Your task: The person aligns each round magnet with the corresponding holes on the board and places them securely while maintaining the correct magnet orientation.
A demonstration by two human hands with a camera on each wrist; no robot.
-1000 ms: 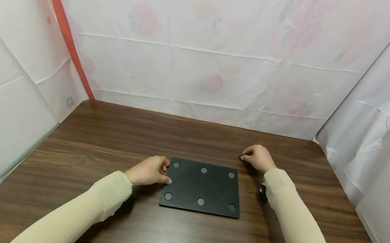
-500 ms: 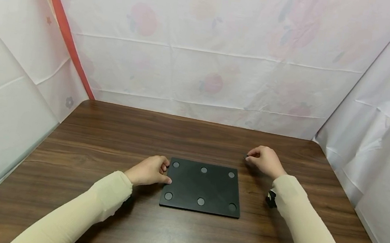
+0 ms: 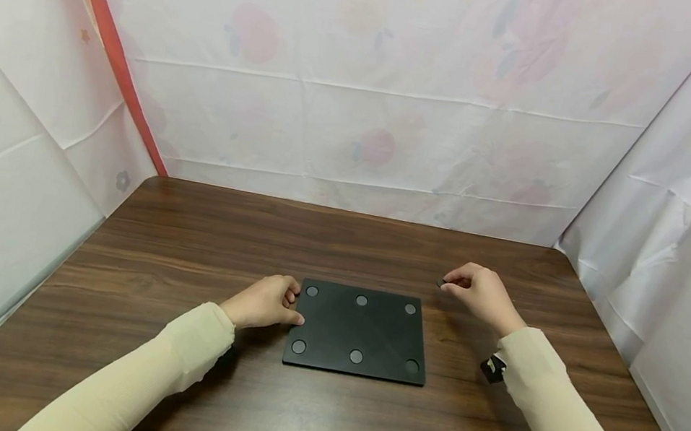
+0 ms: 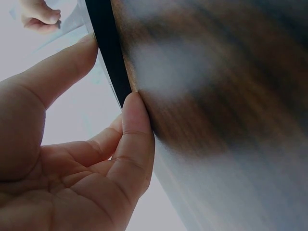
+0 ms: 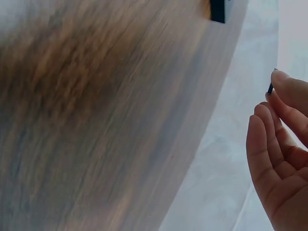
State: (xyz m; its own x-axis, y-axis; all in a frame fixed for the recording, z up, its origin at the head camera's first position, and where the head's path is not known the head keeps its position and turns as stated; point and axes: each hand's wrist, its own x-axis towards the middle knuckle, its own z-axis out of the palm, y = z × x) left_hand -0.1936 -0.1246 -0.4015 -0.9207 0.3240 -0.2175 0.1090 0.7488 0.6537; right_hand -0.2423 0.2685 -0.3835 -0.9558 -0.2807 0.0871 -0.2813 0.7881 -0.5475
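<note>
A flat black rectangular board [image 3: 359, 330] lies on the wooden table, with several grey round spots along its far and near edges. Its near right circle [image 3: 412, 367] is darker than the others. My left hand [image 3: 265, 302] holds the board's left edge, the thumb on the rim; in the left wrist view a fingertip [image 4: 134, 103] meets the board's edge [image 4: 109, 50]. Beyond the board's far right corner, my right hand [image 3: 476, 293] pinches a small thin black piece [image 3: 441, 283] between thumb and index finger. The right wrist view shows this black piece [image 5: 270, 88] edge-on, the other fingers loosely bent.
Around the board spreads the brown wooden tabletop [image 3: 205, 233]. A white patterned cloth [image 3: 356, 137] hangs behind the table's far edge, with more white sheeting at both sides. A red strip [image 3: 117, 54] runs down the left corner.
My right hand has moved right and slightly nearer, carrying the small black piece away from the board. My left hand and the board have stayed in place.
</note>
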